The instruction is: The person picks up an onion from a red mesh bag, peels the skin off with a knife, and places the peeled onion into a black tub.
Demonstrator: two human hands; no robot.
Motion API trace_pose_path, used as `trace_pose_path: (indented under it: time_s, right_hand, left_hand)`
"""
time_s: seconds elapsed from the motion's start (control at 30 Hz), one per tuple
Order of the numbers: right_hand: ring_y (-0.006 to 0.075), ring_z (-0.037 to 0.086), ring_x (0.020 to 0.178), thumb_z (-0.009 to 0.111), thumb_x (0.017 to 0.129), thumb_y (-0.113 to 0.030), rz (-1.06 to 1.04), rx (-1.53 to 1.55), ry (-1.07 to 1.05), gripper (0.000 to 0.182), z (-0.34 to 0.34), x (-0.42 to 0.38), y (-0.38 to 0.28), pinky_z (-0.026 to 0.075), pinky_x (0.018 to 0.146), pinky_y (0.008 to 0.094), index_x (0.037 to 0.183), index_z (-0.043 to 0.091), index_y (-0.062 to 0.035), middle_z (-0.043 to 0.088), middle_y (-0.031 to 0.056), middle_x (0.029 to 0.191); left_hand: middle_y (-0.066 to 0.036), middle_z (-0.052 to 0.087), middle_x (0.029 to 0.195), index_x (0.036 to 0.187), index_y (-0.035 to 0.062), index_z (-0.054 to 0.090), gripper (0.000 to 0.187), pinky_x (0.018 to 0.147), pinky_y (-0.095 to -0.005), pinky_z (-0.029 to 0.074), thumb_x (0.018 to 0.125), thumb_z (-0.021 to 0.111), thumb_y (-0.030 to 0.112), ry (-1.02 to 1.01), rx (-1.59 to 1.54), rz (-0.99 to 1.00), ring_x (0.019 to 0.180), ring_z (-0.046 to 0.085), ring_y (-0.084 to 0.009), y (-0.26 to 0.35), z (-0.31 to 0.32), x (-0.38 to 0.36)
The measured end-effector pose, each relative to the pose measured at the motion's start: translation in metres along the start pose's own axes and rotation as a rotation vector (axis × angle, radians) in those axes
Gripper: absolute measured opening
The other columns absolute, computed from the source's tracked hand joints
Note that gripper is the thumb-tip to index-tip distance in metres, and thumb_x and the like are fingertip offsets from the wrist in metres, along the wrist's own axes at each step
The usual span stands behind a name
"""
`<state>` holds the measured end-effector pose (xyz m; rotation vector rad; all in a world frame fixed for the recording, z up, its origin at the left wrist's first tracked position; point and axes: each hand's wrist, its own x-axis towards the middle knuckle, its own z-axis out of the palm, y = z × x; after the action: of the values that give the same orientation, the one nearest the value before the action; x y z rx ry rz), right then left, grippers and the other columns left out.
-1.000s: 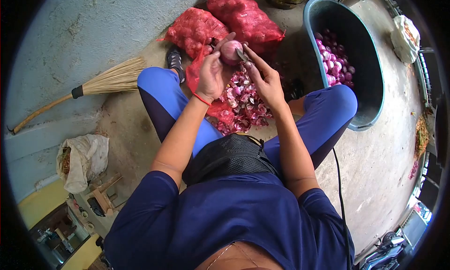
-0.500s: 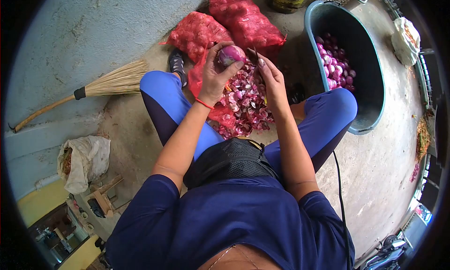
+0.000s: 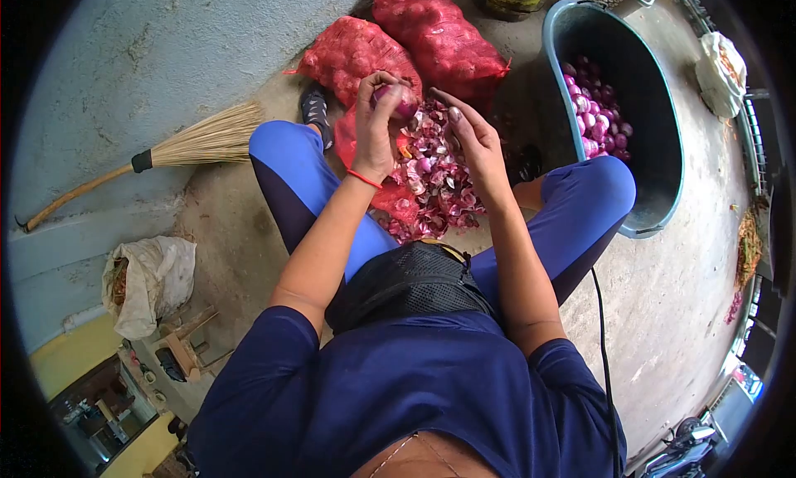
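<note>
Two hands are up in front of me. My left hand (image 3: 377,126) is wrapped around one purple onion (image 3: 396,101), held over the pile of peels (image 3: 431,179) between my knees. My right hand (image 3: 474,142) is just beside it, fingers bent; I cannot tell if it holds anything. Lots of peeled onions (image 3: 599,113) already sit in the big tub (image 3: 663,179) by my right leg. Two red net sacks (image 3: 398,43) past the peels look full, so I think much is left
</note>
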<state>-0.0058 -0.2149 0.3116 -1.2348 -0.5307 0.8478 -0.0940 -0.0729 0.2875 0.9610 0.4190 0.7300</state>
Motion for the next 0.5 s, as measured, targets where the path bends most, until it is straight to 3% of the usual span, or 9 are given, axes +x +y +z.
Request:
trace_pose_path:
  time_s: [0.13, 0.2, 0.33, 0.43, 0.5]
  right_hand:
    - [0.0003, 0.039, 0.072, 0.052, 0.102, -0.022, -0.069, 0.028, 0.050, 0.042, 0.007, 0.001, 0.000, 0.034, 0.064, 0.0166, 0.141, 0.051, -0.0066, 0.058, -0.0058, 0.097]
    - [0.0012, 0.042, 0.076, 0.051, 0.102, -0.021, -0.071, -0.031, 0.027, 0.042, 0.002, 0.002, 0.002, 0.038, 0.069, 0.0174, 0.142, 0.051, -0.0070, 0.060, -0.0048, 0.103]
    - [0.0054, 0.053, 0.090, 0.051, 0.102, -0.019, -0.140, -0.204, 0.037, 0.041, -0.002, 0.006, 0.012, 0.045, 0.085, 0.0223, 0.142, 0.051, -0.0078, 0.063, -0.0014, 0.118]
    - [0.0091, 0.057, 0.105, 0.052, 0.101, -0.017, -0.169, -0.144, 0.082, 0.041, -0.001, 0.006, 0.013, 0.043, 0.096, 0.0269, 0.141, 0.053, -0.0091, 0.064, 0.0034, 0.125]
    - [0.0098, 0.057, 0.109, 0.052, 0.101, -0.018, -0.144, -0.187, 0.089, 0.040, -0.002, 0.005, 0.009, 0.044, 0.096, 0.0278, 0.141, 0.053, -0.0102, 0.064, 0.0048, 0.126]
  left_hand:
    - [-0.012, 0.055, 0.124, 0.136, 0.0085, 0.042, 0.040, 0.100, -0.0433, 0.051, 0.098, 0.046, 0.022, -0.092, -0.265, -0.121, 0.111, 0.060, -0.0276, 0.012, 0.010, -0.004]
    - [-0.015, 0.054, 0.131, 0.141, 0.0079, 0.038, 0.044, 0.103, -0.0479, 0.050, 0.100, 0.042, 0.026, -0.148, -0.315, -0.170, 0.115, 0.060, -0.0324, 0.016, 0.011, -0.005]
    - [-0.013, 0.054, 0.131, 0.141, 0.0070, 0.040, 0.043, 0.101, -0.0460, 0.052, 0.102, 0.049, 0.021, -0.137, -0.261, -0.153, 0.114, 0.061, -0.0272, 0.012, 0.012, -0.005]
    - [-0.010, 0.057, 0.127, 0.139, 0.0067, 0.045, 0.042, 0.098, -0.0431, 0.055, 0.099, 0.057, 0.015, -0.108, -0.209, -0.128, 0.112, 0.062, -0.0230, 0.014, 0.013, -0.006]
    - [-0.010, 0.057, 0.130, 0.136, 0.0050, 0.049, 0.040, 0.102, -0.0426, 0.052, 0.099, 0.057, 0.014, -0.096, -0.131, -0.098, 0.117, 0.059, -0.0231, 0.015, 0.013, -0.007]
